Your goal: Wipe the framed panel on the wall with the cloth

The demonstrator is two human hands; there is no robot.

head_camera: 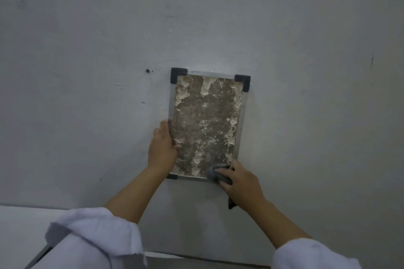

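Note:
A framed panel (207, 116) hangs on the grey wall, with a silver rim, dark corner caps and a mottled brown and white face. My left hand (162, 146) grips its left edge, thumb lying over the front of the face. My right hand (242, 181) holds a bunched grey cloth (216, 172) and presses it against the panel's lower right corner. A tail of the cloth hangs below my right wrist. The lower right corner cap is hidden by cloth and hand.
The grey wall (306, 72) spreads all round the panel, with a small dark screw or hole (147, 70) to the upper left of the frame. A pale ledge (26, 225) runs along the lower left. White sleeves cover both forearms.

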